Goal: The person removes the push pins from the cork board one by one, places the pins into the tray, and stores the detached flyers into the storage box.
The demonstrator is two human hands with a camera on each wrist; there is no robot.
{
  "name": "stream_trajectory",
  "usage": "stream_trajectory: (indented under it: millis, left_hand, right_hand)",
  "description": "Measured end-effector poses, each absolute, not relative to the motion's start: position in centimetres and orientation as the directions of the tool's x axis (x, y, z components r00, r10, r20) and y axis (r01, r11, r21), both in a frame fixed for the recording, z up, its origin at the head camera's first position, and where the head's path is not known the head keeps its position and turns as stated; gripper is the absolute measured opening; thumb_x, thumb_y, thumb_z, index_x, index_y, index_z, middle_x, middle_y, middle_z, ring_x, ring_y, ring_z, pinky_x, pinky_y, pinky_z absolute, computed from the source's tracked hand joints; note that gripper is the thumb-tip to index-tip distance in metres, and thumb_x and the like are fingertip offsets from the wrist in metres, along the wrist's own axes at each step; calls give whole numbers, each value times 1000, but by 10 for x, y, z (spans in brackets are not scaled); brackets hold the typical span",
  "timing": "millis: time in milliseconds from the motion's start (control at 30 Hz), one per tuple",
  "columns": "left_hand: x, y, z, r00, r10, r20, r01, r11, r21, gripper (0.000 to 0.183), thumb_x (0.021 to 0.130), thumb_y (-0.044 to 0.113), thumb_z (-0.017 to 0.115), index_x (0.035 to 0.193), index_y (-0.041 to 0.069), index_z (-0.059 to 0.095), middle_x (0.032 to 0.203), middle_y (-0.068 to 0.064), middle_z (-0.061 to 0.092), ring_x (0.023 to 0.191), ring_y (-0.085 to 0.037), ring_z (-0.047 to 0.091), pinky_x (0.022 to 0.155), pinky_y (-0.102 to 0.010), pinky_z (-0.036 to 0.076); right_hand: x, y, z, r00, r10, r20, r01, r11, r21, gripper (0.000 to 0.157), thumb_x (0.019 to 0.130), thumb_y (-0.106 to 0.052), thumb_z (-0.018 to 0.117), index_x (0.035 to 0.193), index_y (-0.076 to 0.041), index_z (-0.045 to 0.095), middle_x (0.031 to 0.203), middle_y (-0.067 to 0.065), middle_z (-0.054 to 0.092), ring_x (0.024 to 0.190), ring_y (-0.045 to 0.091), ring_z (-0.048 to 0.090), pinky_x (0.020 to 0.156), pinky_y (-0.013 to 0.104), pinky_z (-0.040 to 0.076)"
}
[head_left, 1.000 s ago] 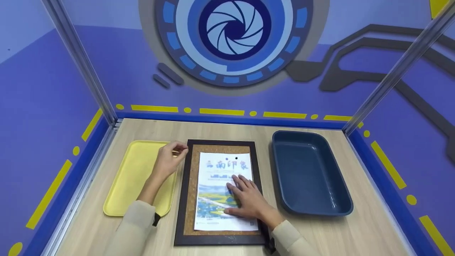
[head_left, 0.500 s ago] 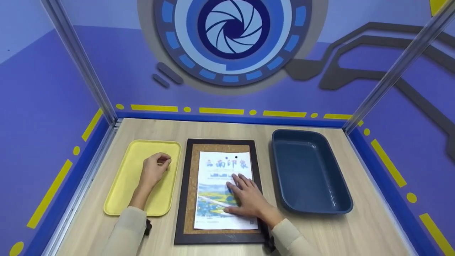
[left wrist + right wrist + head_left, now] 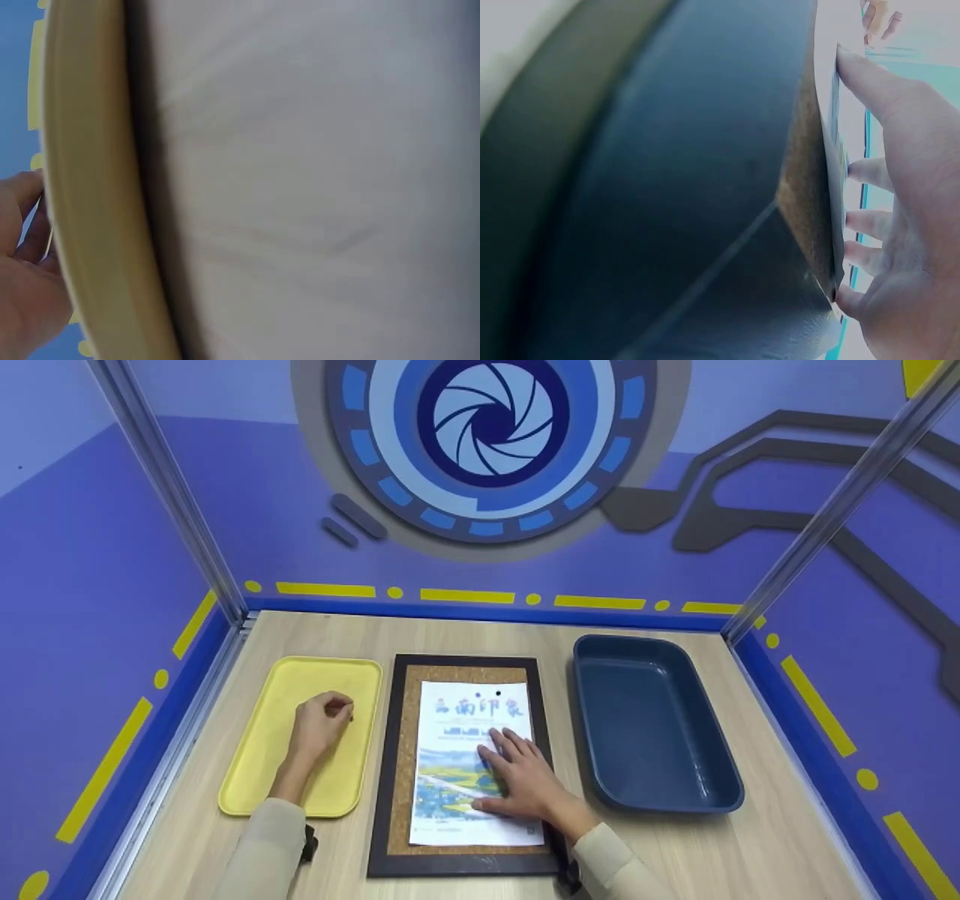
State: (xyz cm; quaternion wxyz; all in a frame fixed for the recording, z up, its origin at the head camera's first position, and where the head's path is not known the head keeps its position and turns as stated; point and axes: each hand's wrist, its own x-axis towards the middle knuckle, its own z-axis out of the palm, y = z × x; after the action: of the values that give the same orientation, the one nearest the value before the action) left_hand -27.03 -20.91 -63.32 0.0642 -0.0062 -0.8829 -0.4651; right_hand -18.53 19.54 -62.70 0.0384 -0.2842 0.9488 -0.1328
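Observation:
My left hand (image 3: 319, 724) is over the yellow tray (image 3: 274, 765), thumb and forefinger brought together in a pinch. A small dark thing (image 3: 351, 718) shows at these fingertips; I cannot tell its kind. In the left wrist view, the tray's rim hides part of this hand (image 3: 26, 277). My right hand (image 3: 525, 780) lies with fingers spread on a printed poster (image 3: 442, 780), which rests on a dark-framed cork board (image 3: 388, 780). Two pin heads, one purple (image 3: 478, 694) and one black (image 3: 498, 693), dot the poster's top. The right wrist view shows the fingertips against the sheet.
To the right of the board stands a deep dark blue tub (image 3: 652, 720). All of it sits on a wooden table (image 3: 480, 637), closed in by purple-blue walls (image 3: 240, 495) with metal posts (image 3: 172, 495) at the corners.
My left hand has moved from the board's upper left edge leftward and down over the yellow tray, then slightly farther. The right hand has stayed on the poster.

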Motion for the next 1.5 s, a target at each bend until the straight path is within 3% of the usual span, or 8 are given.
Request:
stream_trajectory:
  millis: [600, 933, 1267, 1500]
  left_hand:
    - [-273, -209, -636, -992, -48, 119, 64, 622, 781, 11, 101, 10, 70, 108, 3, 77, 97, -8, 76, 90, -24, 72, 80, -36, 58]
    - [-272, -208, -633, -993, -37, 110, 65, 607, 792, 16, 102, 12, 70, 113, 1, 75, 102, -11, 75, 93, -24, 72, 80, -35, 59]
    - [-279, -173, -602, -978, 9, 209, 173, 597, 783, 17, 97, 8, 77, 110, -2, 75, 105, -16, 74, 98, -31, 71, 87, -46, 59]
    - [-280, -136, -590, -969, 76, 236, 236, 575, 783, 18, 98, 11, 77, 114, 1, 75, 109, -13, 69, 102, -30, 69, 89, -46, 57]
  right_hand:
    - [-185, 195, -629, -837, -548, 17, -530, 802, -275, 98, 88, -81, 62, 162, -18, 46, 172, 14, 29, 158, 39, 24, 122, 66, 26]
    - [-185, 195, -630, -830, -556, 41, -544, 794, -272, 97, 88, -79, 64, 160, -17, 48, 171, 15, 32, 157, 40, 27, 120, 67, 30]
    - [-186, 196, -628, -833, -552, 38, -541, 798, -264, 98, 88, -80, 63, 160, -17, 48, 171, 15, 32, 157, 40, 27, 121, 66, 29]
    - [-184, 195, -628, -832, -555, 31, -541, 796, -273, 98, 88, -80, 64, 161, -16, 47, 171, 15, 31, 158, 40, 26, 121, 66, 28]
